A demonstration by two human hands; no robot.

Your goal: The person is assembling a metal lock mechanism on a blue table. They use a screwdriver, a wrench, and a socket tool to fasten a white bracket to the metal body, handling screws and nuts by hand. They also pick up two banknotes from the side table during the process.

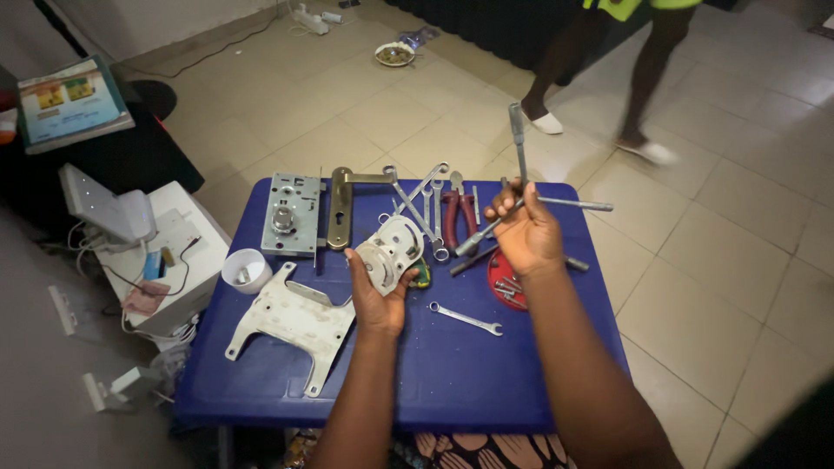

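Observation:
My left hand point(375, 291) grips a round white-and-metal mechanical part point(391, 250) over the blue table point(452, 373). My right hand point(524, 230) holds a metal cross wrench point(519, 156) by its centre, one arm pointing up, another out to the right. Below the hands lies a small combination spanner point(465, 318). A red lid with bolts point(502, 282) sits partly hidden under my right wrist.
A flat white metal bracket point(291, 319), a white cup point(247, 270), a grey lock body point(291, 214), a brass door handle plate point(340, 207), several spanners point(421, 204) and red-handled pliers point(459, 215) lie on the table. A white box with devices point(156, 252) stands left. A person's legs point(608, 78) cross the tiled floor behind.

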